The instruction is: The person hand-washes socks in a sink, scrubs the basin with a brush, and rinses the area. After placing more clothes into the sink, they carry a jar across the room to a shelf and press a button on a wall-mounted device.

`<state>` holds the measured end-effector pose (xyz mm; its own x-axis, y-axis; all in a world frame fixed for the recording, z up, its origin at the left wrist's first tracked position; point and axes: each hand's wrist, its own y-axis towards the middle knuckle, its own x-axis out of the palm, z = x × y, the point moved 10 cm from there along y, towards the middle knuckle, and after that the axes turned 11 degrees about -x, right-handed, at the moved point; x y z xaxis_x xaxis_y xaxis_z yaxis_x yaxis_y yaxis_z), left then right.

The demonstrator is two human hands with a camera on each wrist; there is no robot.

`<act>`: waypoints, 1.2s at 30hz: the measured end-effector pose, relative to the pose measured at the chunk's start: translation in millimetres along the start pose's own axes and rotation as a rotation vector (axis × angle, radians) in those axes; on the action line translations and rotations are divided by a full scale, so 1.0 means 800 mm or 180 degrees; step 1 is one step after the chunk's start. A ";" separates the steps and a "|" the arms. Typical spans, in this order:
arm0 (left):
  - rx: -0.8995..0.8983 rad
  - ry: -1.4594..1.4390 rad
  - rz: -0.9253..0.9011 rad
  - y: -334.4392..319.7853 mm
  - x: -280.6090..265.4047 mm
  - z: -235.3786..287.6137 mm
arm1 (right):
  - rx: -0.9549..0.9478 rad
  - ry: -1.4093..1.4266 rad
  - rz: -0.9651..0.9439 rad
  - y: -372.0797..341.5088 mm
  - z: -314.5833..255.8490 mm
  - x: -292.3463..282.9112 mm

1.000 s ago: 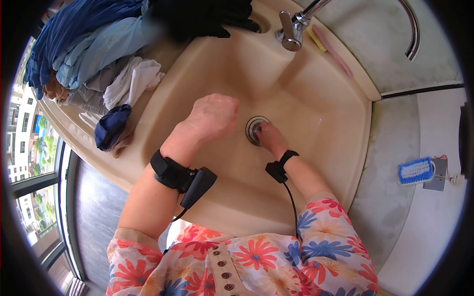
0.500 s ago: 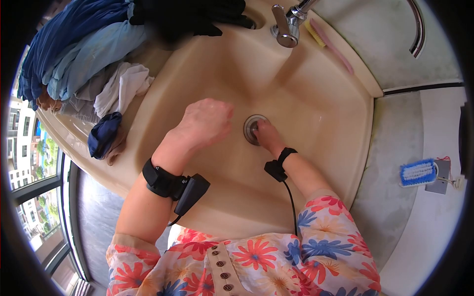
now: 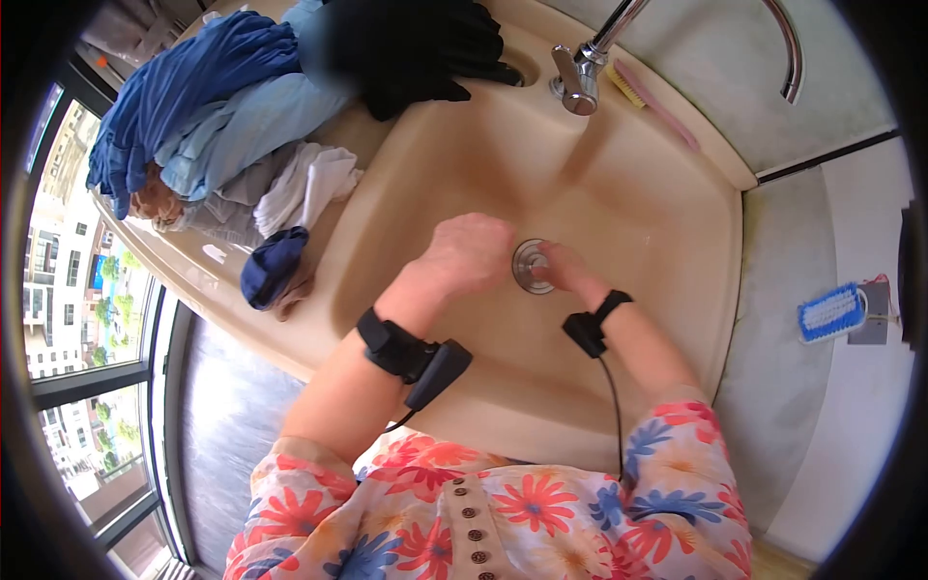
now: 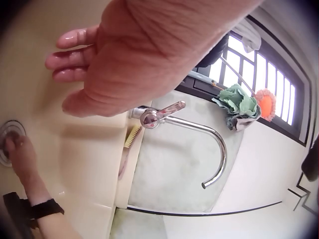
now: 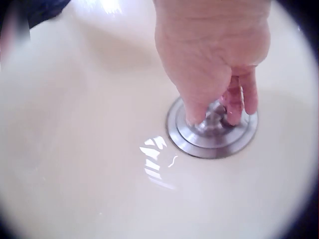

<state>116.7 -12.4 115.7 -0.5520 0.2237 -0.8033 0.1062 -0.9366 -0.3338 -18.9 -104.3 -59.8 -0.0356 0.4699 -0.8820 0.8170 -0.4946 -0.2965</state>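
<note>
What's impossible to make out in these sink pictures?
Right wrist view: the middle of the drain fitting, partly covered by the right hand.
Head view: lower layers of the clothes pile, hidden under the upper ones.
Left wrist view: the dark object, cut off by the right edge.

You can count two hands [image 3: 466,253], two wrist straps [image 3: 394,350], two brushes [image 3: 833,312], one sink [image 3: 657,222], one tap [image 3: 578,82] and one drain [image 5: 202,140].

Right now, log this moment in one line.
right hand: thumb and fingers gripping metal drain fitting | left hand: over basin, holding nothing | clothes: piled beside basin
</note>
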 end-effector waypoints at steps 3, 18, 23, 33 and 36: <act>0.0198 -0.0111 0.0017 -0.008 -0.004 0.018 | 0.0096 0.0671 -0.0052 -0.036 -0.015 -0.057; 0.1280 -0.0264 0.1101 -0.172 -0.144 0.017 | 0.1350 0.1249 0.0910 -0.398 -0.111 -0.110; 0.0387 0.0555 0.1381 -0.209 -0.156 -0.100 | 0.2014 0.0928 0.2119 -0.469 -0.083 -0.074; 0.0609 0.0098 0.1478 -0.208 -0.153 -0.140 | 0.1928 0.0342 0.2749 -0.470 -0.097 -0.088; 0.1031 0.0121 0.1646 -0.202 -0.174 -0.089 | 0.1949 0.0350 0.2795 -0.470 -0.100 -0.090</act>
<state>235.5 126.9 246.3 -0.4654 -0.2780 -0.8403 0.0923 -0.9595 0.2663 -277.6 106.4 144.9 0.5001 -0.1799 -0.8470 0.1032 -0.9588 0.2646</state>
